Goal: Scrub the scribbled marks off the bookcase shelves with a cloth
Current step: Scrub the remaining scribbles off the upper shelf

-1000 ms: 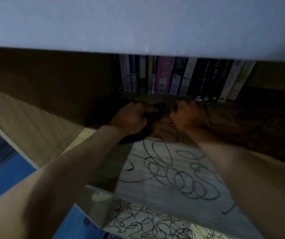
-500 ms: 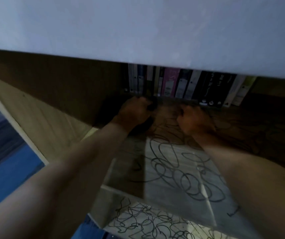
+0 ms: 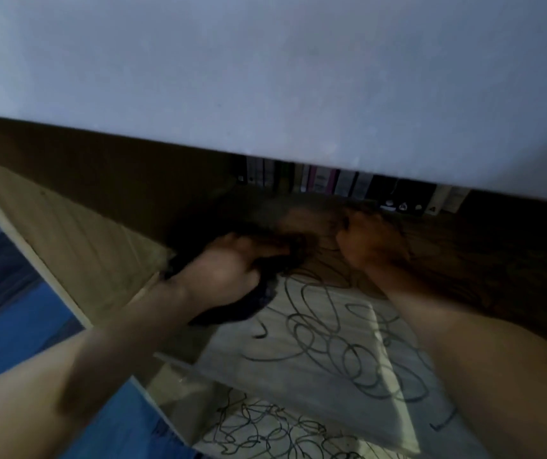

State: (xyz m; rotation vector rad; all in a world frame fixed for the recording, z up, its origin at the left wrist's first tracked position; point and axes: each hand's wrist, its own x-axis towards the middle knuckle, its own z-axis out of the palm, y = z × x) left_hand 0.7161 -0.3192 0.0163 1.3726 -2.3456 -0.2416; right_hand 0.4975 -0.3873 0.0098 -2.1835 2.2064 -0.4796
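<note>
Left hand (image 3: 222,273) fingers clutch dark cloth (image 3: 252,303) on scribbled shelf (image 3: 325,356); right hand (image 3: 369,246) fingers unclear; blue floor (image 3: 10,329).

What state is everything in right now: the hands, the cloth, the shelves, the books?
left hand: grips the dark cloth, on the shelf
dark cloth: bunched under the left hand
right hand: fingers curled, in shadow; too blurred to tell its grasp
shelf: covered in black scribbles
lower shelf: scribbled too
books: upright at the back
</note>
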